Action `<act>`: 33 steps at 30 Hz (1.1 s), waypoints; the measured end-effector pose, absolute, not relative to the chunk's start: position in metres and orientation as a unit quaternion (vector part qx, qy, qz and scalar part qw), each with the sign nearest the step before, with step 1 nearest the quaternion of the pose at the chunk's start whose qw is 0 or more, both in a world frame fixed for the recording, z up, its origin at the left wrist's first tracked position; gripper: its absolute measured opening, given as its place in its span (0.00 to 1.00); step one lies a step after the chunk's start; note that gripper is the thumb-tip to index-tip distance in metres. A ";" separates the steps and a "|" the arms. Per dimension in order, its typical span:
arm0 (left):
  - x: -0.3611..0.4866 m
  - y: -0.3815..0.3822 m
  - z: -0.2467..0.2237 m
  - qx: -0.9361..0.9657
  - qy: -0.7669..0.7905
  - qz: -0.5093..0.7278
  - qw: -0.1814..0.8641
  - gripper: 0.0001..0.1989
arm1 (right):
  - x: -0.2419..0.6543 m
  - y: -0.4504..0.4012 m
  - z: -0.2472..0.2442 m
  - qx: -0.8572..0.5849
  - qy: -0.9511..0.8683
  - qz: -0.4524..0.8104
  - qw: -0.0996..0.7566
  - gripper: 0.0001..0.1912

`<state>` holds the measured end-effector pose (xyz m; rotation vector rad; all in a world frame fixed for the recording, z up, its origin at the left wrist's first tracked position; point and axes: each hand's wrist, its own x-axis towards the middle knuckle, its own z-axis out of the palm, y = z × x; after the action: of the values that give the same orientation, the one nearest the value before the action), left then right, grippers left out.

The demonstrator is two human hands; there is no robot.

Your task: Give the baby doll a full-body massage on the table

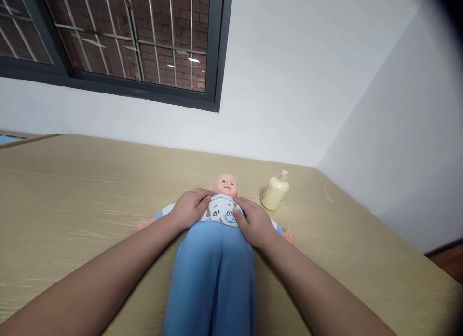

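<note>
A baby doll lies on its back with its head away from me and its arms spread sideways. It wears a white top with a cartoon face on the chest and long blue trousers that stretch toward me. My left hand rests over the shoulder at the left of the chest, fingers laid flat and thumb apart. On the opposite shoulder lies my right hand, its fingers stretched toward the doll's neck and its thumb on the top. The doll's upper arms are partly hidden beneath my hands.
A cream pump bottle stands upright to the right of the doll's head. Farther right lies a thin white strip. The tan covered surface meets a white wall at the back, below a barred window.
</note>
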<state>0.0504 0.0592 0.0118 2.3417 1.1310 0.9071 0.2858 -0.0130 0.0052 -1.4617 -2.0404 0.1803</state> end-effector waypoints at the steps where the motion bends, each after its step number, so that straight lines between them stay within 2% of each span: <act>1: 0.051 0.060 0.011 0.824 0.414 0.335 0.195 0.20 | 0.286 -0.013 0.007 -0.568 -0.766 0.073 0.293 0.21; 5: 0.052 0.055 0.015 0.759 0.453 0.416 0.212 0.17 | 0.290 -0.012 0.010 -0.608 -0.748 0.096 0.247 0.23; 8: 0.055 0.033 0.029 0.777 0.398 0.438 0.214 0.12 | 0.291 -0.011 0.009 -0.606 -0.747 0.100 0.254 0.25; 12: 0.070 -0.015 0.047 0.905 0.141 0.298 0.269 0.09 | 0.292 -0.009 0.006 -0.602 -0.749 0.093 0.260 0.24; 15: 0.084 -0.038 0.047 0.937 0.057 0.244 0.242 0.11 | 0.293 -0.008 0.006 -0.601 -0.752 0.091 0.255 0.23; 19: 0.090 -0.035 0.045 0.965 0.061 0.198 0.163 0.15 | 0.294 -0.008 0.007 -0.598 -0.753 0.097 0.255 0.23; 24: 0.081 -0.013 0.054 0.969 0.118 0.168 0.136 0.28 | 0.295 -0.007 0.008 -0.581 -0.762 0.120 0.258 0.24; 33: 0.058 0.042 0.031 0.901 0.268 0.259 0.221 0.23 | 0.293 -0.008 0.007 -0.595 -0.751 0.117 0.260 0.23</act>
<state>0.0577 0.0422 0.0310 2.4907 0.7420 0.7153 0.2933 -0.0080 0.0071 -1.6128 -2.0344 0.3165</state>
